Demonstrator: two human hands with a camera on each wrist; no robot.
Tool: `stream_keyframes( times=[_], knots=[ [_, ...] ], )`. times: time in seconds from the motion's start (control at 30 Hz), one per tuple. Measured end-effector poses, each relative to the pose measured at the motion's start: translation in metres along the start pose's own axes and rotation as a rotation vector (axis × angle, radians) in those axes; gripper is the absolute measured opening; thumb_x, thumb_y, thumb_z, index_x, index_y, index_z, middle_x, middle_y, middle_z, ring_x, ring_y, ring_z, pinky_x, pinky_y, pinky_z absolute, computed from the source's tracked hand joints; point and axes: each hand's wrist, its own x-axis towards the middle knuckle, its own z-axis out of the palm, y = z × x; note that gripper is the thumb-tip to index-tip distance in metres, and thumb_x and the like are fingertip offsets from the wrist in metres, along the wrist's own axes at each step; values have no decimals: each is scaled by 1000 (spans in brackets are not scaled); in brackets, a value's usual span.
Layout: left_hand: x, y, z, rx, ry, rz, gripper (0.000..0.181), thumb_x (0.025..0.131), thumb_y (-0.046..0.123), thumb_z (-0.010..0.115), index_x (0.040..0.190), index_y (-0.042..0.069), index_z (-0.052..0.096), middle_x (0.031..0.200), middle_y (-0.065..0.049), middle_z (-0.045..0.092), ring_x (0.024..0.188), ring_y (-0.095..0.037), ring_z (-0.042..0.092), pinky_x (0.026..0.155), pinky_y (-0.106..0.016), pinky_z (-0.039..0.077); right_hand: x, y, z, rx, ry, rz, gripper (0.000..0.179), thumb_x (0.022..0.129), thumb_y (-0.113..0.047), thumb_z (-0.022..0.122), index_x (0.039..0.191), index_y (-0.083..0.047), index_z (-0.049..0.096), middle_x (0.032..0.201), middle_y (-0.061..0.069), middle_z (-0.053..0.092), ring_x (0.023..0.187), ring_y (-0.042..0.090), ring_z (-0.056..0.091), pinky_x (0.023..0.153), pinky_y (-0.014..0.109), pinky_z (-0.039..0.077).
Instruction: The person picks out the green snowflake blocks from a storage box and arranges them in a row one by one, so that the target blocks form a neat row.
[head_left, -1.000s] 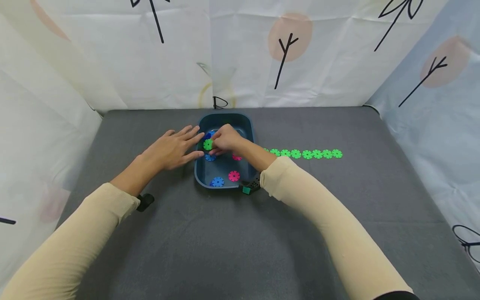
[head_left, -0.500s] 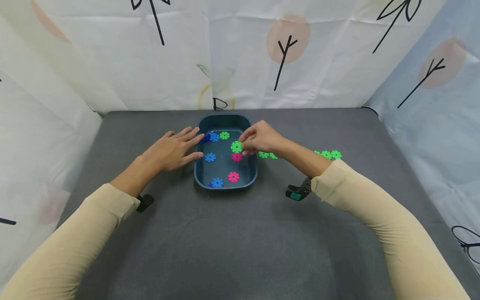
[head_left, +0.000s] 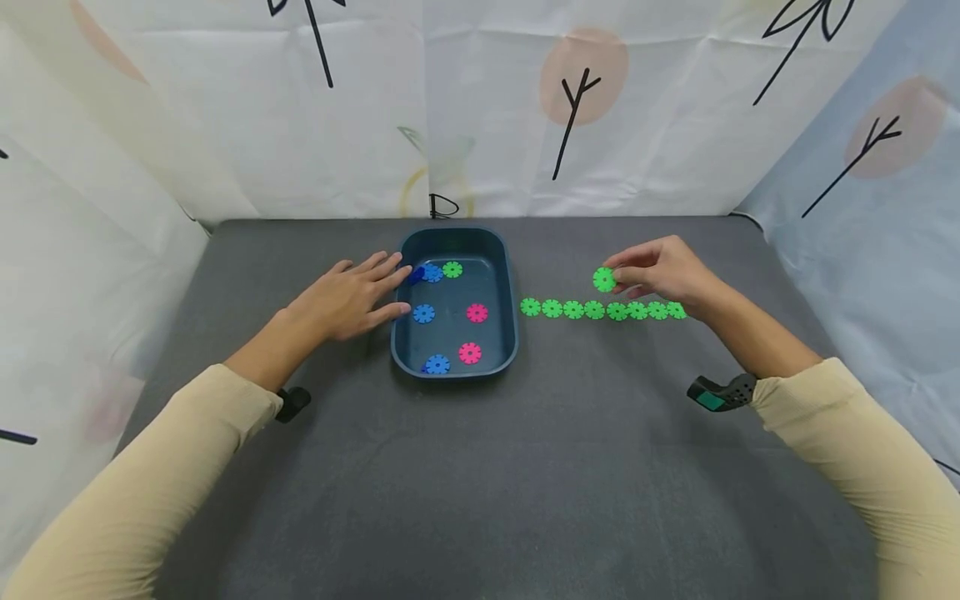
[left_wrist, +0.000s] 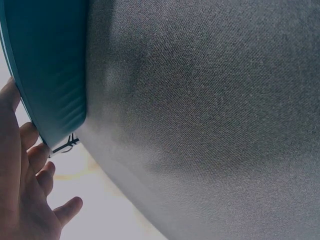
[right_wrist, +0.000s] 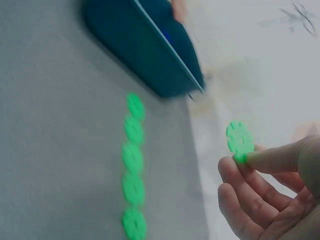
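My right hand (head_left: 660, 271) pinches a green notched disc (head_left: 603, 279) between thumb and fingers, raised above a row of green discs (head_left: 573, 309) on the table. In the right wrist view that held disc (right_wrist: 240, 139) stands on edge at the fingertips. My left hand (head_left: 341, 296) lies with fingers spread, its fingertips at the left rim of a dark blue tray (head_left: 453, 371). In the left wrist view the fingers (left_wrist: 37, 155) touch the tray's rim. Inside the tray are a green disc (head_left: 452, 269), two pink discs (head_left: 470, 353) and several blue discs (head_left: 423, 313).
The row runs rightward from beside the tray across the grey tabletop (head_left: 480, 483), ending under my right hand. A white patterned cloth (head_left: 480, 100) hangs behind the table and at both sides.
My right hand has lifted a green disc out of the tray and carried it right, over the row. The left hand has stayed at the tray's left rim.
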Motion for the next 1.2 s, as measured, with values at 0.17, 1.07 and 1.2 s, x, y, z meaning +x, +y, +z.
stream_keyframes(
  times=[0.17,1.07,1.2],
  knots=[
    [0,0,0,-4,2,3,72,103,52,45,159,11,25,164,-16,19,151,-36,16,115,-62,22,-4,30,-32,68,131,19,35,97,-13,66,124,10,64,88,-11,74,81,9,72,75,27,59],
    [0,1,1,-4,-12,-20,74,102,55,44,159,12,23,165,-14,17,151,-34,14,115,-62,21,-19,145,-68,-25,324,256,42,99,-16,62,128,14,55,77,-20,65,69,-4,66,64,22,57],
    [1,1,1,-6,-10,-18,74,103,55,43,159,12,23,165,-14,17,152,-34,14,115,-62,21,-20,144,-68,-36,306,259,41,99,-14,61,127,16,55,75,-19,66,68,-4,65,62,21,56]
  ],
)
